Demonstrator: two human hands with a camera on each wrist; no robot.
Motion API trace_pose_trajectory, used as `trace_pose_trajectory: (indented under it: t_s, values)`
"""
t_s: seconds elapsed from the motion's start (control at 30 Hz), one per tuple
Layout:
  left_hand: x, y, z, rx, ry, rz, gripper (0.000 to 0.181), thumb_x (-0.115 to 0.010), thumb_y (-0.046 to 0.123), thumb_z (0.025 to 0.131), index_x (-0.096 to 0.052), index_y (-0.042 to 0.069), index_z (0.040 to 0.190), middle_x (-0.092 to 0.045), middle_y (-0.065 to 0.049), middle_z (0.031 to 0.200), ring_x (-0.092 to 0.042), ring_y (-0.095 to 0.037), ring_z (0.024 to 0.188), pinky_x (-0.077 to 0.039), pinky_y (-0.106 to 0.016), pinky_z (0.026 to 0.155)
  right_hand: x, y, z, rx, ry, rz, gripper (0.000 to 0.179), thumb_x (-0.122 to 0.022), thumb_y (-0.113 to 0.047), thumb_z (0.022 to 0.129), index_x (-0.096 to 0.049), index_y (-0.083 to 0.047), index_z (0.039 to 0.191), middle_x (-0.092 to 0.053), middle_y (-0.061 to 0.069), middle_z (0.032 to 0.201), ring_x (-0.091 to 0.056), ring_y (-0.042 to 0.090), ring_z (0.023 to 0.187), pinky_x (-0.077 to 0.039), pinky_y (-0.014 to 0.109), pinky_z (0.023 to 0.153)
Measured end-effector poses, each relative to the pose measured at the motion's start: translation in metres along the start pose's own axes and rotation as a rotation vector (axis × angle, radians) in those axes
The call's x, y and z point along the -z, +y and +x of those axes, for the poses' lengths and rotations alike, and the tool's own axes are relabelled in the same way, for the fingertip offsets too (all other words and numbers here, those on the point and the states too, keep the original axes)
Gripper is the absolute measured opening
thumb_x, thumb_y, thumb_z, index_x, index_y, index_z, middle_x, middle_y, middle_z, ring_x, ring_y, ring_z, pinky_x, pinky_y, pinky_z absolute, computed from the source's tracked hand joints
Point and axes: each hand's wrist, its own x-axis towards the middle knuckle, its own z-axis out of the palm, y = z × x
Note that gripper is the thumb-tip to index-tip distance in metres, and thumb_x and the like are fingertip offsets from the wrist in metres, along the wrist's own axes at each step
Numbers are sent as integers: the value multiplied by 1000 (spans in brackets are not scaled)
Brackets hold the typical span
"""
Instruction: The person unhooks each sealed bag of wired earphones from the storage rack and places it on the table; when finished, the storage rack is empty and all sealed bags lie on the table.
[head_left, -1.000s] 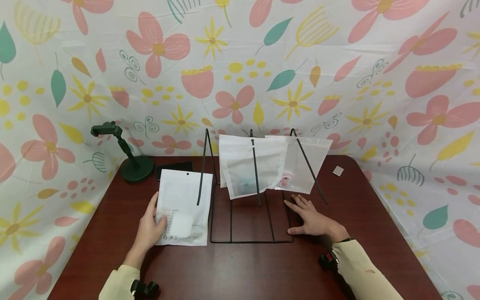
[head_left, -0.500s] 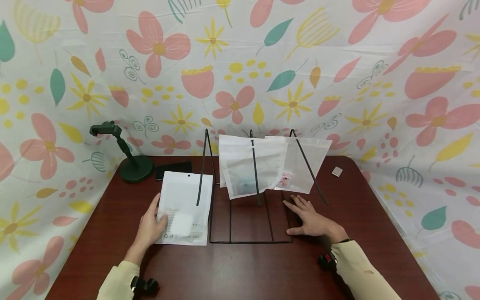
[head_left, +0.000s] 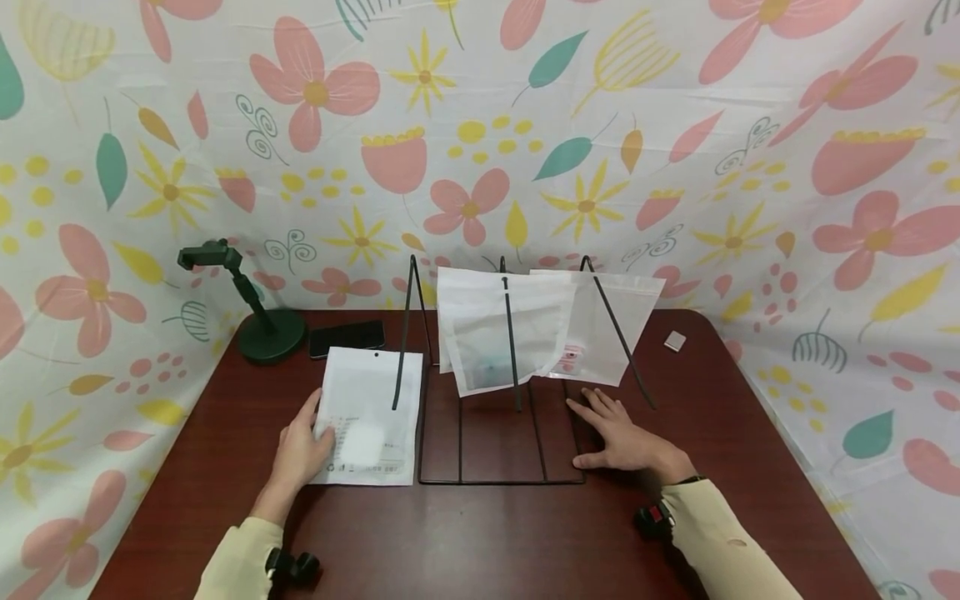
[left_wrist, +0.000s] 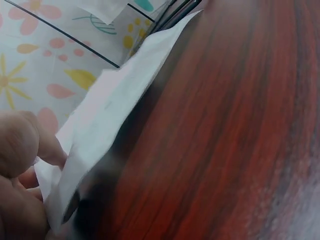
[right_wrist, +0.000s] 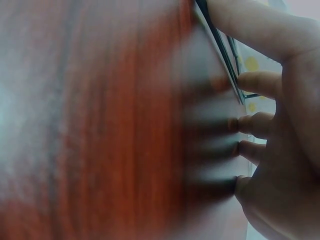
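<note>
My left hand [head_left: 302,450] pinches the left edge of a flat white pouch [head_left: 369,392], thumb on its printed face. The pouch stands slightly tilted, a small hang hole at its top, overlapping the left front prong of a black wire display rack [head_left: 502,482]. In the left wrist view a dark shadow lies under the edge of the pouch [left_wrist: 117,102]. My right hand [head_left: 622,439] rests with spread fingers at the right side of the rack's base. Two white pouches hang from the rack, one on the middle prong [head_left: 480,321], one translucent with a red label [head_left: 611,321] on the right.
A dark green phone stand [head_left: 270,335] and a black phone [head_left: 347,335] sit at the back left of the brown table [head_left: 480,542]. A small silver-white block [head_left: 674,341] lies at the back right. Behind hangs a flowered cloth [head_left: 468,100].
The pouch in my left hand has dipped a little at its top, uncovering more of the phone. My right hand and the hanging pouches stay as they were.
</note>
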Motion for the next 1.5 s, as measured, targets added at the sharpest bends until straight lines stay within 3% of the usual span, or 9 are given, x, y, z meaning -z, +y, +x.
trace_pose_trajectory:
  t_s: [0.13, 0.37, 0.63, 1.03, 1.3, 1.5]
  values:
    - [-1, 0, 1, 29, -9, 24, 66, -57, 8, 92, -29, 2, 151, -57, -31, 129, -65, -34, 96, -51, -49, 82, 0, 1, 0, 13, 10, 0, 96, -75, -48, 81, -30, -3, 152, -14, 34, 156, -6, 55, 143, -7, 76, 106]
    - [-3, -1, 4, 41, -2, 76, 62, -61, 12, 91, -38, 0, 147, -60, -21, 115, -59, -27, 85, -49, -41, 74, -1, 4, 0, 47, 34, 16, 94, -75, -47, 81, -30, -3, 151, -14, 36, 155, -6, 57, 141, -7, 78, 103]
    - [-1, -1, 3, 44, -24, 107, 58, -60, 12, 92, -40, -4, 144, -54, -28, 127, -57, -35, 101, -48, -51, 85, -2, 7, 2, 18, 9, 5, 95, -75, -48, 81, -29, -5, 153, -13, 32, 157, -6, 54, 143, -7, 76, 105]
    - [1, 0, 4, 54, -50, 140, 58, -62, 11, 91, -41, -8, 142, -52, -29, 127, -55, -34, 100, -48, -51, 85, -1, 6, 1, 11, 6, 15, 95, -75, -47, 81, -29, -4, 152, -13, 33, 157, -4, 55, 143, -6, 76, 105]
    - [5, -2, 3, 55, -80, 160, 55, -64, 13, 91, -46, -7, 139, -43, -30, 133, -48, -45, 119, -44, -57, 94, -2, 5, 1, -1, -10, 24, 96, -74, -49, 81, -27, -7, 154, -10, 31, 158, -2, 52, 145, -4, 74, 107]
    - [7, -2, 3, 41, -82, 159, 52, -63, 14, 91, -50, -8, 137, -42, -28, 132, -47, -43, 119, -43, -56, 95, -2, 3, 1, -3, -5, 19, 97, -75, -49, 80, -28, -6, 153, -11, 31, 158, -3, 53, 144, -5, 75, 106]
